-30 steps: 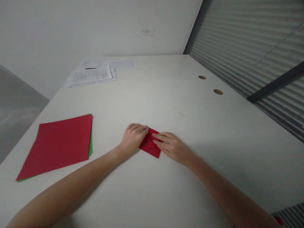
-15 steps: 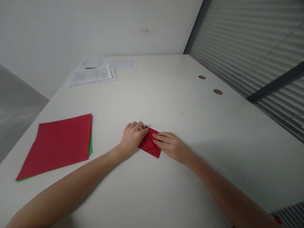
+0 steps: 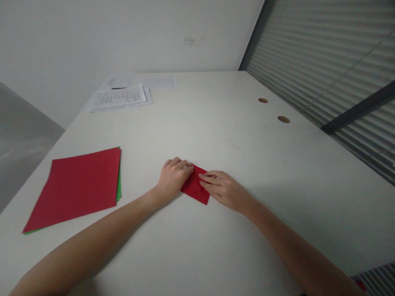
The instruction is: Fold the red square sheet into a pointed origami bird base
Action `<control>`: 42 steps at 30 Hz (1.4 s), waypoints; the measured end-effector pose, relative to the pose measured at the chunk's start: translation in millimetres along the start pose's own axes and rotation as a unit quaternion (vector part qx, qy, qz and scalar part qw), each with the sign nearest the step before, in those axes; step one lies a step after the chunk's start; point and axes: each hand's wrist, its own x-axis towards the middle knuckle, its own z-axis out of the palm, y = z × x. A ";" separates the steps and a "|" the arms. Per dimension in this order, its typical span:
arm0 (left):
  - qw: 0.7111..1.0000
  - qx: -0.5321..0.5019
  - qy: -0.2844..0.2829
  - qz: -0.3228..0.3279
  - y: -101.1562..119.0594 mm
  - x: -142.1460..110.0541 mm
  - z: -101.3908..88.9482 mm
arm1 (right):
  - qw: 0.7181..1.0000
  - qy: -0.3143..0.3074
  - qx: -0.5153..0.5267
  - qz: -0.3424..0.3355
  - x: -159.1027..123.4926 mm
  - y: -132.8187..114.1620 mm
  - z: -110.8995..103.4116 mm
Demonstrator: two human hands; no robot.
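Observation:
A small piece of folded red paper (image 3: 197, 194) lies on the white table with crease lines across its top. My left hand (image 3: 173, 176) is at its left side, fingers curled, with the thumb and index finger closed on the upper left edge. From the right, my right hand (image 3: 226, 189) rests its outstretched fingers flat on the paper, with small gaps between them. The right thumb is hidden, and both hands cover parts of the paper.
To the left lies a stack of red sheets (image 3: 77, 185) with green sheets (image 3: 119, 187) showing beneath. Handwritten papers (image 3: 120, 98) and a dark pen (image 3: 119, 88) lie at the far left. Two round holes (image 3: 283, 119) pierce the table near the window blinds (image 3: 324, 53) at right.
My left fingers have bent down slightly closer onto the paper's upper edge. The right hand and the folded paper stay almost in place.

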 end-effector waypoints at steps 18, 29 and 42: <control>0.999 0.043 -0.005 0.018 13.5 -1.7 -3.2 | 0.999 -0.010 0.038 0.030 0.5 -1.9 -1.1; 0.998 0.060 -0.014 0.017 18.1 -4.3 -2.9 | 0.999 -0.017 0.035 0.029 3.8 -4.0 -1.8; 0.997 0.075 -0.032 0.017 17.6 -1.4 -7.4 | 0.999 -0.022 0.018 0.029 2.7 -7.3 -1.3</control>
